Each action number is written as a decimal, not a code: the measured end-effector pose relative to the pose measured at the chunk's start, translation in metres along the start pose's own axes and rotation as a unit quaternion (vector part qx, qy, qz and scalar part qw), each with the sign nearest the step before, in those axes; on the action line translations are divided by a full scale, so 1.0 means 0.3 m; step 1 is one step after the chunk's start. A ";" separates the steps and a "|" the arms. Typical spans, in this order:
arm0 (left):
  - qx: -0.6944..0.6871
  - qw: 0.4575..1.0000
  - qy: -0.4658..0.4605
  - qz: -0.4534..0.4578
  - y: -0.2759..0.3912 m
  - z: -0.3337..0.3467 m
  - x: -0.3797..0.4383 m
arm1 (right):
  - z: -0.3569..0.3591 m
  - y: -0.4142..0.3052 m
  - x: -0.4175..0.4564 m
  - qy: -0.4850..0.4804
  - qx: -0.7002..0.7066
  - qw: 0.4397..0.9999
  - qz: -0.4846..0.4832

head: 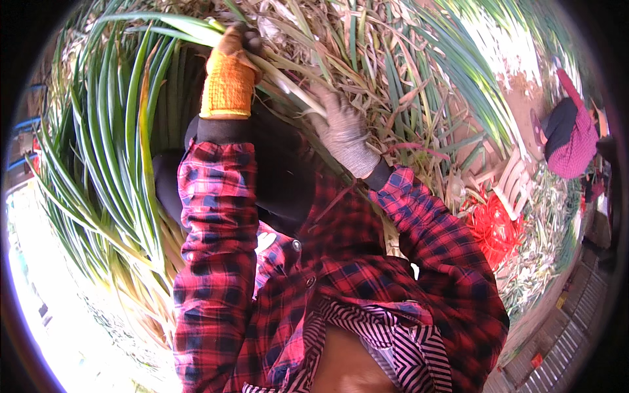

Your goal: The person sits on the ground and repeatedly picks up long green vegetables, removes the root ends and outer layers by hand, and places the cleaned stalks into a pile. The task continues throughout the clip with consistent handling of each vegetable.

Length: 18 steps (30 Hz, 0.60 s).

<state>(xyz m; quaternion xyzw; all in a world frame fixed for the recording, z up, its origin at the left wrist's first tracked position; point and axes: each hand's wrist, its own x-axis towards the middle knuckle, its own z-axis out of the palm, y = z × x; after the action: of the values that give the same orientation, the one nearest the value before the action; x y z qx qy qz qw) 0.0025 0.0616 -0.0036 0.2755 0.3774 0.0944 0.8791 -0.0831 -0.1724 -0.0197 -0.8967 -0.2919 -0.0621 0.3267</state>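
A long green onion stalk lies slantwise between my two gloved hands. My left hand, in an orange knit glove with dark fingertips, grips it near its green leaves, which stick out to the left. At the pale lower end, my right hand, in a grey glove, has its fingers closed around the stalk; the fingertips are partly hidden. Under and beyond both hands spreads a heap of dry, peeled onion leaves.
A large pile of green onions stands close at my left. More green onions lie at the upper right. Red plastic twine sits beside a pale slatted object. Another person bends over at the far right.
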 end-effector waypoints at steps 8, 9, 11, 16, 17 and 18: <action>0.115 0.985 -0.082 0.094 -0.108 -0.033 0.067 | -0.050 0.033 -0.017 -0.112 0.387 0.882 0.244; 0.136 0.981 -0.076 0.112 -0.122 -0.035 0.075 | -0.043 0.022 -0.016 -0.110 0.367 0.896 0.224; 0.154 0.979 -0.054 0.124 -0.139 -0.035 0.084 | -0.024 -0.003 -0.009 -0.034 0.283 0.954 0.098; 0.129 0.983 -0.008 0.128 -0.142 -0.033 0.067 | 0.028 -0.009 0.031 0.030 0.018 0.999 0.041; 0.109 0.987 -0.002 0.121 -0.142 -0.033 0.057 | 0.036 -0.001 0.038 0.095 0.060 0.994 -0.008; 0.049 0.994 0.008 0.101 -0.139 -0.031 0.050 | 0.044 -0.001 0.038 0.107 0.083 0.991 -0.012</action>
<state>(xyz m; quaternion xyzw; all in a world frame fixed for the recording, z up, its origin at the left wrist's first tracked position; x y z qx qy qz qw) 0.0046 0.0363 -0.0411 0.3539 0.3589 0.1666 0.8474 -0.0749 -0.1583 -0.0264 -0.8513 -0.2706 -0.1371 0.4281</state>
